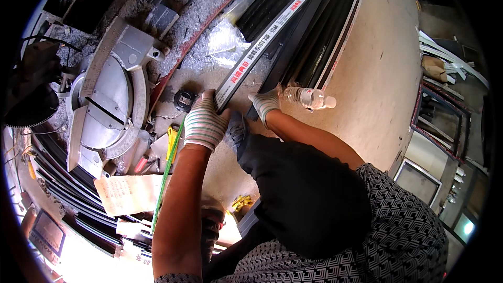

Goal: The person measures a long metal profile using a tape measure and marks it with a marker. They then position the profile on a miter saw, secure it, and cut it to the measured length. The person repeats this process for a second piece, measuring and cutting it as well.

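Your gloved left hand (204, 123) grips the near end of the long profile (262, 44); your right hand (264, 104) clasps it just right, beside the bottle (309, 97).

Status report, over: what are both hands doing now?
Left hand and right hand, both gloved, grip near end of long dark profile with white strip. Plastic bottle lies right beside it. Miter saw at left.

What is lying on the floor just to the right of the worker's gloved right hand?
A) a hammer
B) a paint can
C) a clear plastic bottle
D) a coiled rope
C: a clear plastic bottle with a white cap lies on its side on the floor, just beside the striped-gloved right hand.
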`<control>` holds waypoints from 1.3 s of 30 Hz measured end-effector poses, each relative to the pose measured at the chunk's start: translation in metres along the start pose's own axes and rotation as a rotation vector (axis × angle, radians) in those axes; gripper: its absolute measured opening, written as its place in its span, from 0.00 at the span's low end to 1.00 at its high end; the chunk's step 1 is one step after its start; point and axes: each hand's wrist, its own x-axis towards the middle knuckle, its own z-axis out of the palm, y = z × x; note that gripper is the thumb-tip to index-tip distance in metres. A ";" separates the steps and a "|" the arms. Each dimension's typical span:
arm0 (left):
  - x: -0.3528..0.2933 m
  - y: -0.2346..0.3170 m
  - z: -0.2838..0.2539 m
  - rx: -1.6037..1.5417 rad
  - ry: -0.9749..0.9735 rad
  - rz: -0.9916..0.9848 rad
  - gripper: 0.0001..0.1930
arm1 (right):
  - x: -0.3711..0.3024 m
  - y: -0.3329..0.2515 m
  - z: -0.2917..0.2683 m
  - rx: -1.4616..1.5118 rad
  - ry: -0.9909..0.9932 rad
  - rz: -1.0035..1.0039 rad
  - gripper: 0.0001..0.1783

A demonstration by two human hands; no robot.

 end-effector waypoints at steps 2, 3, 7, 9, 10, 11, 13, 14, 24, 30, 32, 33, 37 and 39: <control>0.005 0.009 0.002 -0.067 -0.043 0.006 0.28 | 0.005 0.013 -0.005 0.104 0.004 -0.041 0.35; 0.005 0.009 -0.001 -0.086 -0.038 -0.009 0.29 | -0.011 -0.001 -0.009 0.133 -0.036 -0.042 0.34; 0.007 0.029 0.001 -0.248 -0.162 -0.065 0.31 | -0.014 -0.004 -0.022 0.378 -0.134 -0.097 0.39; 0.005 0.042 0.005 -0.321 -0.249 -0.073 0.32 | -0.015 -0.001 -0.029 0.368 -0.136 -0.090 0.33; 0.004 0.044 -0.001 -0.315 -0.248 -0.064 0.32 | -0.023 -0.015 -0.025 0.369 -0.165 -0.102 0.30; 0.002 0.046 0.000 -0.318 -0.258 -0.051 0.32 | -0.028 -0.023 -0.024 0.525 -0.281 -0.097 0.25; -0.001 0.047 0.010 -0.330 -0.286 -0.014 0.33 | -0.038 -0.035 -0.029 0.838 -0.496 -0.072 0.16; -0.003 0.042 0.014 -0.317 -0.265 0.006 0.33 | -0.043 -0.043 -0.025 0.979 -0.527 0.095 0.11; -0.001 0.029 0.008 -0.147 0.052 0.187 0.13 | -0.056 -0.066 -0.037 0.350 -0.290 -0.141 0.30; 0.012 0.028 0.020 -0.266 -0.136 -0.198 0.25 | -0.098 -0.106 -0.075 0.050 -0.206 -0.285 0.33; 0.020 0.023 0.029 -0.449 -0.307 -0.331 0.27 | -0.099 -0.103 -0.081 -0.099 -0.138 -0.391 0.34; 0.020 0.018 0.031 -0.441 -0.280 -0.321 0.27 | -0.095 -0.095 -0.075 -0.156 -0.113 -0.463 0.36; 0.016 0.014 0.037 -0.411 -0.208 -0.255 0.26 | -0.045 -0.048 -0.048 -0.245 -0.040 -0.601 0.34; 0.015 0.013 0.034 -0.393 -0.188 -0.246 0.25 | -0.052 -0.054 -0.042 0.401 -0.375 -0.161 0.29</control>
